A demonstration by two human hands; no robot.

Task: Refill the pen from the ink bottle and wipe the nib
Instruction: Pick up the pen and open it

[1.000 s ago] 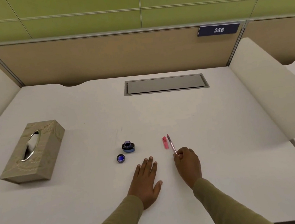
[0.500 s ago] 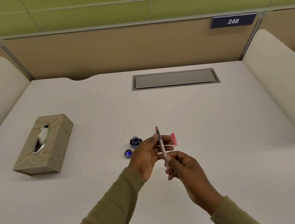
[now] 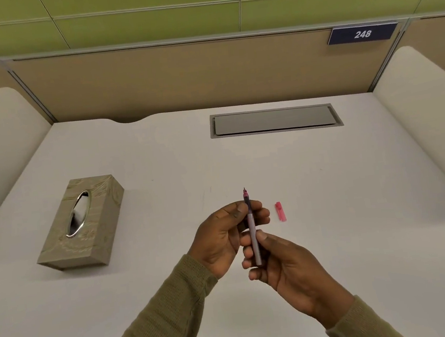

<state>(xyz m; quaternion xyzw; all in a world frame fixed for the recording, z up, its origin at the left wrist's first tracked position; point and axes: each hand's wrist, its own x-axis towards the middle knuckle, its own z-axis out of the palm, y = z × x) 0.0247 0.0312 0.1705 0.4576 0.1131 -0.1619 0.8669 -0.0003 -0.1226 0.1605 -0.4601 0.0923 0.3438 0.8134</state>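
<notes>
Both hands meet over a white desk (image 3: 359,208), sharing a slim pen (image 3: 252,228) held nearly upright in the air above the desktop. The left hand (image 3: 223,237) pinches the pen's upper section between the thumb and curled fingers, just below the pink collar and the dark nib (image 3: 244,191), which points up and away from the person. The right hand (image 3: 287,260) grips the grey lower barrel, with the thumb pressed on the near side and the fingers curled round behind it. Olive-green sleeves (image 3: 155,322) cover both forearms.

The pen's pink cap (image 3: 280,211) lies flat on the desk just to the right of the hands, apart from the pen. A beige tissue box (image 3: 83,225) sits well to the left, turned at an angle, with white tissue showing in its oval, metal-rimmed slot. At the far side of the desk a grey cable hatch (image 3: 275,120) is set flush and closed. Tan partition panels stand behind it, and a dark blue plate (image 3: 362,33) reading 248 is fixed at the upper right below a green wall.
</notes>
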